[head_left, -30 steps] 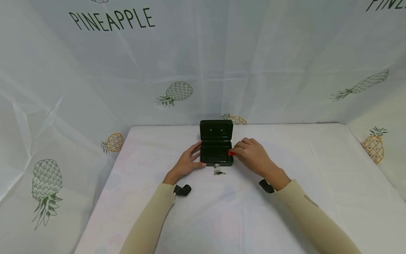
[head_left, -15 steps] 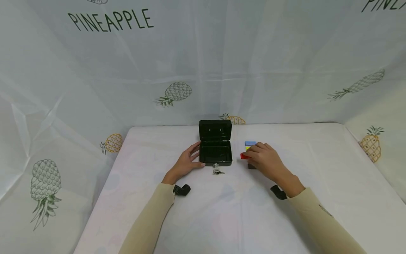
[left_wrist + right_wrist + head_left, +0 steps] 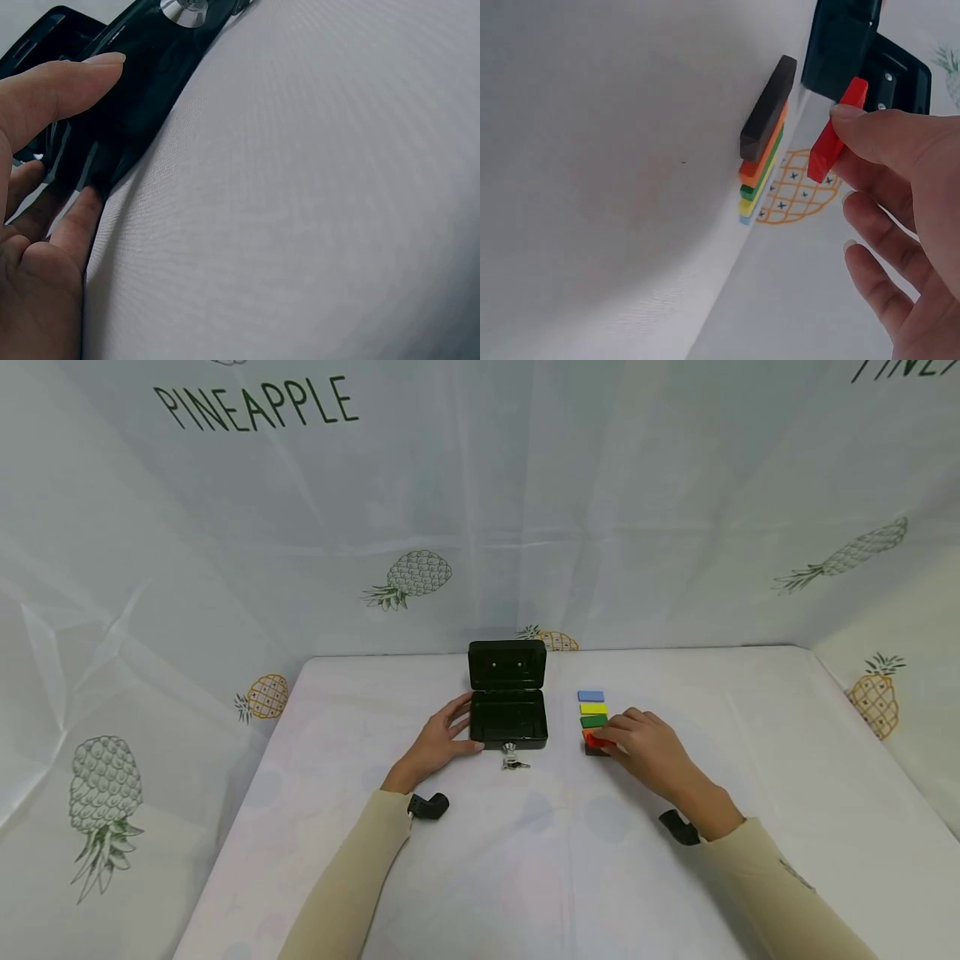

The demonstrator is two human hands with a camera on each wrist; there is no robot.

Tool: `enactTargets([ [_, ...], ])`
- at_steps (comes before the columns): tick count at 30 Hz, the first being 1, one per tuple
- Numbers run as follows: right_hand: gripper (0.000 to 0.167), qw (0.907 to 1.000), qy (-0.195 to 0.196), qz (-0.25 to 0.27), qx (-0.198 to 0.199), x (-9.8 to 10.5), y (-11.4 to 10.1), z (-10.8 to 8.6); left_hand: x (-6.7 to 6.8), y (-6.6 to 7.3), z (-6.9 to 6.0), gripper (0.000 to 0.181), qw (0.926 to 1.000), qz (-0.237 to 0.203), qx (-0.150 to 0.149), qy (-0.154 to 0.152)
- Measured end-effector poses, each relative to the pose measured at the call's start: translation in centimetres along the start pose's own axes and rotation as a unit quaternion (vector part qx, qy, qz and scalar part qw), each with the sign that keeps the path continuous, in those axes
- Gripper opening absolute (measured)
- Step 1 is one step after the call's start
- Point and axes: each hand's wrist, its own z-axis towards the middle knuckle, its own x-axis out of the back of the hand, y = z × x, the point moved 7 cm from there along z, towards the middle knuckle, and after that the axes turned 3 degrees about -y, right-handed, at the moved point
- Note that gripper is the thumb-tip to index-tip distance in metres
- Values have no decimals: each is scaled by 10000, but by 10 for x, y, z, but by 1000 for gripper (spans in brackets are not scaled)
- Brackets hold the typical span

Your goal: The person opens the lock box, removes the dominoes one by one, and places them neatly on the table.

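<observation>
A small black cash box [image 3: 508,717] stands with its lid raised at the back of the table. Keys [image 3: 515,765] hang from the lock on its front. My left hand [image 3: 435,747] rests against the box's left side, fingers fairly straight and thumb [image 3: 90,79] laid along the front near the corner. With thumb and fingertips, my right hand [image 3: 652,756] pinches a red rectangular block [image 3: 838,131]. In the right wrist view that block is raised above the table. Beneath and beside it lies a row of similar blocks: black [image 3: 769,109], orange [image 3: 588,734], green [image 3: 594,722], yellow [image 3: 593,709] and blue [image 3: 590,696].
A white cloth covers the table [image 3: 480,868]. Behind and at the sides hangs a pale curtain [image 3: 637,527] printed with pineapples. The row of blocks runs front to back, a short way right of the box.
From the box's right edge, my right hand has moved right with the red block to above the row of blocks. My left hand stays at the box.
</observation>
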Motion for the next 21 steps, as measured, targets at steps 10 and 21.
enactTargets([
  [10, 34, 9996, -158, 207, 50, -6, -2, -9, 0, -1, 1, 98, 10000, -42, 9, 3],
  [21, 38, 9984, -519, 209, 43, -10, -7, -14, -1, 5, -3, 97, 10000, 25, 72, 54],
])
